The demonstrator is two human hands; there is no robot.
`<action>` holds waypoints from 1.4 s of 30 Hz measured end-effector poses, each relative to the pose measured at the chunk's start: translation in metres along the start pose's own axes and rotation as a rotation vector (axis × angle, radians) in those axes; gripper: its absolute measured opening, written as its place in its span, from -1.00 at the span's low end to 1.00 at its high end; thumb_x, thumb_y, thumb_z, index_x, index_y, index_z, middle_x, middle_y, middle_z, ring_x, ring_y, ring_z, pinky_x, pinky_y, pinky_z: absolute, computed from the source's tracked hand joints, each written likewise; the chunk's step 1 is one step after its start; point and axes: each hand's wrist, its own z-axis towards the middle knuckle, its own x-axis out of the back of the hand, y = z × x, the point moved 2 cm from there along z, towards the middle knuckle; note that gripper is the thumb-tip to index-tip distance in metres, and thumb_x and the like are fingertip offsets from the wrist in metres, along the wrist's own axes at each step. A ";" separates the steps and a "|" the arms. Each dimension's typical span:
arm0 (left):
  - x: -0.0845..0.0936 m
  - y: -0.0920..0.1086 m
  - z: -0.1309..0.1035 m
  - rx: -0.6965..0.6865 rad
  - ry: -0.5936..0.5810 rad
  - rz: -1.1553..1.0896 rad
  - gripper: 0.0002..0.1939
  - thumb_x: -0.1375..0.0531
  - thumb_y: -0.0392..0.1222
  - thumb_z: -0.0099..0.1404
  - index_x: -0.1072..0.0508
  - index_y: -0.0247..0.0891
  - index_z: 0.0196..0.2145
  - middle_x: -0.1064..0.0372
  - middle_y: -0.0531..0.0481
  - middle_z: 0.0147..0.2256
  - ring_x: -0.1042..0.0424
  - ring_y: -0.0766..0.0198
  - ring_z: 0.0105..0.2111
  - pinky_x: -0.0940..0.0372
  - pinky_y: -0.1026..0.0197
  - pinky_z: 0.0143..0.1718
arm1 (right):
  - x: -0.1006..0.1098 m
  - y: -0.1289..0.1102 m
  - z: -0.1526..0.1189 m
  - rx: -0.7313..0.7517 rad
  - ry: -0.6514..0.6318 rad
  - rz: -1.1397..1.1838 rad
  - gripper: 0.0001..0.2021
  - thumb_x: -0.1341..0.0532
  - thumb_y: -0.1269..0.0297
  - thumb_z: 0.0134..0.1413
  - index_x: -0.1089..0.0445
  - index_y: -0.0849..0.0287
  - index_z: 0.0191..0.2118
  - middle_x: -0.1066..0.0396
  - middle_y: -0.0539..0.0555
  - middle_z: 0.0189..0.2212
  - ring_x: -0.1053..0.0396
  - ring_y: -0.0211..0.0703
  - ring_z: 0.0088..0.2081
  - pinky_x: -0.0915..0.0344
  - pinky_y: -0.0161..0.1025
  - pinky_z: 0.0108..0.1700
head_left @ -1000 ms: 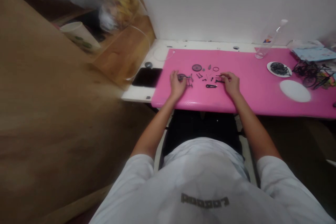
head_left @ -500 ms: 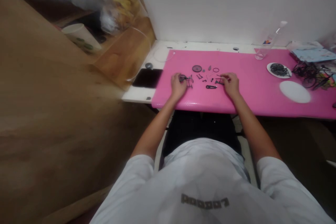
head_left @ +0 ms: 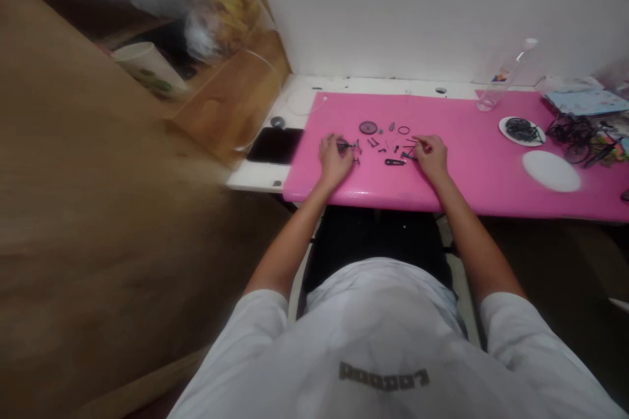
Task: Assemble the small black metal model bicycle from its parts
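Observation:
My left hand (head_left: 336, 162) is closed, fingers curled around a small dark toy bicycle part (head_left: 346, 145) whose end sticks out to the right. My right hand (head_left: 432, 158) pinches a dark part with thin rods (head_left: 409, 156), perhaps a toy bicycle frame piece. Most of both parts is hidden by the fingers. Between and beyond the hands lie a small spoked wheel (head_left: 368, 127), a thin black ring (head_left: 403, 130), a long black slotted piece (head_left: 394, 162), a small H-shaped piece (head_left: 373, 143) and several tiny dark bits.
A pink mat (head_left: 457, 177) covers the table. To the right are a white plate with black rings (head_left: 500, 129), a white disc (head_left: 551, 171), a heap of miniature bicycles (head_left: 572, 137) and a clear bottle (head_left: 506, 77). A black phone-like slab (head_left: 275, 146) lies left.
Both hands stay in nearly the same places. The part in my right hand has tilted slightly, and the part in my left hand has turned a little. Loose pieces have not moved.

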 end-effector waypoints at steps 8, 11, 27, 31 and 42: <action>0.006 0.010 -0.002 -0.127 0.083 0.015 -0.80 -0.27 -0.35 0.41 -0.54 -0.23 -0.03 -0.41 -0.31 0.14 -0.36 -0.10 0.26 -0.23 -0.18 0.38 | 0.003 -0.004 0.000 0.016 -0.058 -0.002 -0.72 -0.26 0.23 0.32 -0.72 0.11 -0.04 -0.59 0.19 -0.23 -0.49 0.11 -0.12 -0.46 0.12 0.06; 0.006 0.013 -0.002 -0.204 0.085 0.018 -0.86 -0.23 -0.37 0.43 -0.54 -0.21 -0.12 -0.48 -0.25 0.03 -0.42 -0.06 0.15 -0.28 -0.15 0.30 | 0.005 -0.009 0.000 0.035 -0.111 0.023 -0.75 -0.25 0.27 0.33 -0.70 0.09 -0.06 -0.63 0.20 -0.15 -0.53 0.12 -0.08 -0.47 0.13 0.10; -0.009 0.026 -0.015 -0.616 -0.189 0.173 -0.79 -0.19 -0.25 0.54 -0.61 -0.28 0.01 -0.63 -0.27 -0.09 -0.55 -0.05 -0.03 -0.37 -0.09 0.06 | 0.002 -0.081 -0.009 -0.100 -0.260 0.435 -0.67 -0.38 -0.14 0.27 -0.63 0.00 -0.12 -0.63 0.14 -0.12 -0.56 0.05 -0.10 -0.55 0.07 0.00; -0.016 0.043 -0.026 -0.623 -0.249 0.023 -0.71 -0.24 -0.10 0.59 -0.60 -0.26 0.15 -0.65 -0.27 -0.02 -0.61 -0.01 -0.01 -0.43 -0.06 0.09 | -0.006 -0.087 -0.016 -0.218 -0.340 0.665 -0.55 -0.50 -0.27 0.05 -0.64 -0.01 -0.16 -0.66 0.10 -0.17 -0.61 0.06 -0.10 -0.57 0.06 0.03; -0.011 0.071 -0.038 -0.180 -0.159 -0.523 -0.63 -0.34 0.17 0.50 -0.72 -0.20 -0.16 -0.65 -0.16 -0.15 -0.63 0.19 -0.24 -0.50 0.16 -0.21 | -0.004 -0.105 -0.025 -0.160 -0.556 0.592 -0.54 -0.42 -0.29 0.21 -0.66 0.04 -0.19 -0.69 0.14 -0.18 -0.62 0.07 -0.10 -0.54 0.05 0.08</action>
